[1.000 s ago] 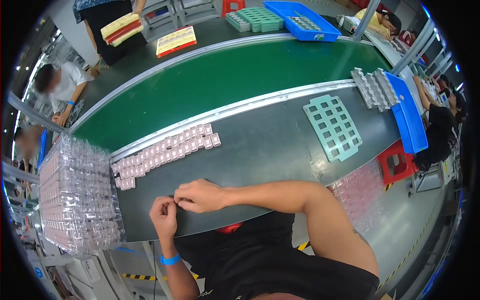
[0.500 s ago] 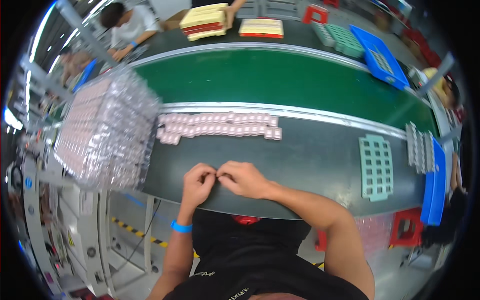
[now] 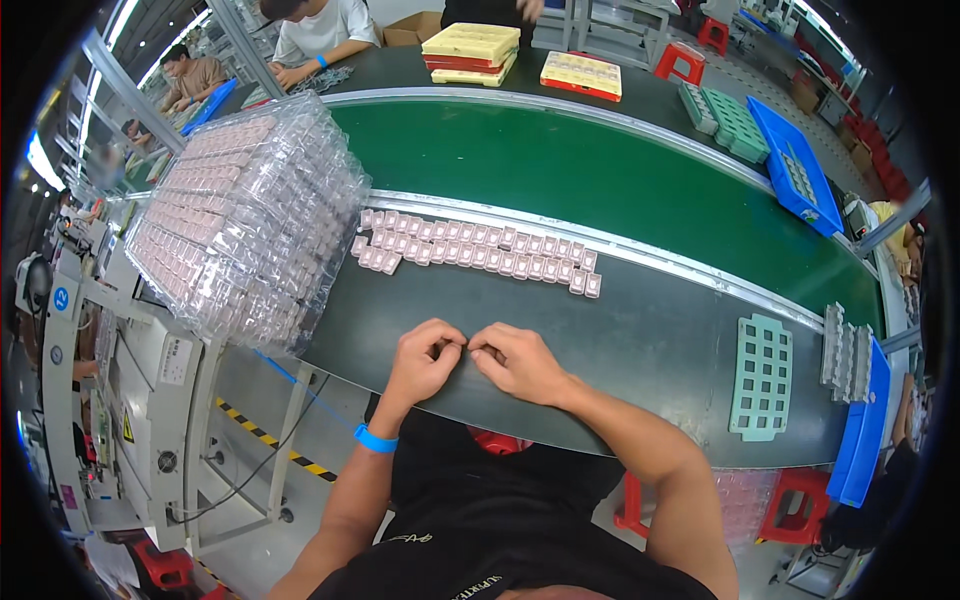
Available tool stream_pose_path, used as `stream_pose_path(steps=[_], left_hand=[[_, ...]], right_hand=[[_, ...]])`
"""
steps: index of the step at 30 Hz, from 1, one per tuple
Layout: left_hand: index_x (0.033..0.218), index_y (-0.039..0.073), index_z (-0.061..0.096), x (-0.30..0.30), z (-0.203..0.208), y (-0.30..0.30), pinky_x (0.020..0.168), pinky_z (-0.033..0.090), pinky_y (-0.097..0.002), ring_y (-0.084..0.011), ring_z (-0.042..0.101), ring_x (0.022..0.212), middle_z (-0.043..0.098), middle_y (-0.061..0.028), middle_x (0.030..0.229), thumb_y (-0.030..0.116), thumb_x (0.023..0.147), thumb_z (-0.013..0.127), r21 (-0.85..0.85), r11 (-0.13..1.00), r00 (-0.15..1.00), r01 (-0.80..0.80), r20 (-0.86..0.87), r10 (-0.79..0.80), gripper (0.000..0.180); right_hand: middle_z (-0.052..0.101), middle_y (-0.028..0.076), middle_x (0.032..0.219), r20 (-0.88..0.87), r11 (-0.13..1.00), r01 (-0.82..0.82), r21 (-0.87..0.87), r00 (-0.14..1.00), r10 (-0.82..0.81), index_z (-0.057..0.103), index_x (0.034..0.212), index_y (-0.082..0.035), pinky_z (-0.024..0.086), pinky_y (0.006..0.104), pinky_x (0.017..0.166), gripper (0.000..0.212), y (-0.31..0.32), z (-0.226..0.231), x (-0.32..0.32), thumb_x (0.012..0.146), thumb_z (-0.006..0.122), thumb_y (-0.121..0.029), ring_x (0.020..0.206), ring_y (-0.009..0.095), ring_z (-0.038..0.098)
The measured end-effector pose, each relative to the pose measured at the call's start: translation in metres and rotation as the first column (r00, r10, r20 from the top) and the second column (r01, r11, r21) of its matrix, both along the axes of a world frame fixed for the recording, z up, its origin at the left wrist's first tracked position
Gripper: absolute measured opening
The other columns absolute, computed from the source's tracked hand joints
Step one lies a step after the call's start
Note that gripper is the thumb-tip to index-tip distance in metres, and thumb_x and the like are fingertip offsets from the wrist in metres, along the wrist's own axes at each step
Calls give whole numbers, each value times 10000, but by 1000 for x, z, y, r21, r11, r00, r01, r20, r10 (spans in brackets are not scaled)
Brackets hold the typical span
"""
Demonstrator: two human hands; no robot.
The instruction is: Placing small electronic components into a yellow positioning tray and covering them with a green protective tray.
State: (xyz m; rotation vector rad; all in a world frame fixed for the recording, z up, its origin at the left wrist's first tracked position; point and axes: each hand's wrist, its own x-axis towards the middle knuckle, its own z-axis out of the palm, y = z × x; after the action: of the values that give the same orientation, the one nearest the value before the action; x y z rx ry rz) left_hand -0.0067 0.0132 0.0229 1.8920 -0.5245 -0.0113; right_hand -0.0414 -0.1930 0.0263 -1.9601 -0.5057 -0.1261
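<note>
Close together near the front edge of the dark worktop point(image 3: 640, 350), my left hand point(image 3: 427, 362) and my right hand point(image 3: 518, 362) both have their fingers curled in a pinch. Their fingertips almost meet; whatever they may hold is too small or hidden to name. Beyond them, small pale pink square pieces point(image 3: 470, 250) lie in uneven rows along the metal rail. To the left rises a tall stack of clear plastic trays point(image 3: 270, 220) filled with similar pink pieces.
A green tray with square holes point(image 3: 764, 378) lies at the right, beside grey strips point(image 3: 846, 355) and a blue bin point(image 3: 862, 430). Behind the rail runs a green conveyor belt point(image 3: 560, 150). Yellow trays point(image 3: 470, 45) stand across it, where other people work.
The whole view has shifted and turned slightly, so the worktop appears tilted. Both hands keep their pinched pose close together. The far person's hand has come off the yellow tray stack.
</note>
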Motion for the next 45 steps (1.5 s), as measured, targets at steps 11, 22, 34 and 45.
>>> stream_pose_path(steps=[11,22,34,45], left_hand=[[891,9,714,1,0,0,556,438,-271,-108,570,613,668,-62,821,-24,837,648,15,1000,1000,-2,16,2,91],[895,-5,696,7,-7,12,547,403,-222,-41,532,625,639,-16,804,-55,855,645,-95,995,997,0,-75,-7,82],[891,28,716,32,7,77,562,479,-306,-178,621,598,691,-93,821,12,857,642,219,961,972,-169,197,126,83],[849,92,710,42,15,71,570,499,-377,-269,656,630,673,-60,791,83,843,646,272,952,980,-138,179,91,65]], right_hand=[[668,143,881,-1,1000,6,7,1000,-6,684,1014,-42,541,415,692,134,1,2,0,922,667,-138,743,306,676],[663,146,868,-12,1000,-4,4,1000,4,680,1008,-32,532,400,678,128,1,5,0,922,667,-126,724,297,668],[633,105,819,-46,1000,24,16,999,-23,685,995,-32,508,346,619,93,4,10,-3,913,683,-75,656,215,627],[664,111,821,231,956,137,-260,970,-76,711,974,-54,538,365,642,120,-12,55,21,858,738,-66,730,265,674]])
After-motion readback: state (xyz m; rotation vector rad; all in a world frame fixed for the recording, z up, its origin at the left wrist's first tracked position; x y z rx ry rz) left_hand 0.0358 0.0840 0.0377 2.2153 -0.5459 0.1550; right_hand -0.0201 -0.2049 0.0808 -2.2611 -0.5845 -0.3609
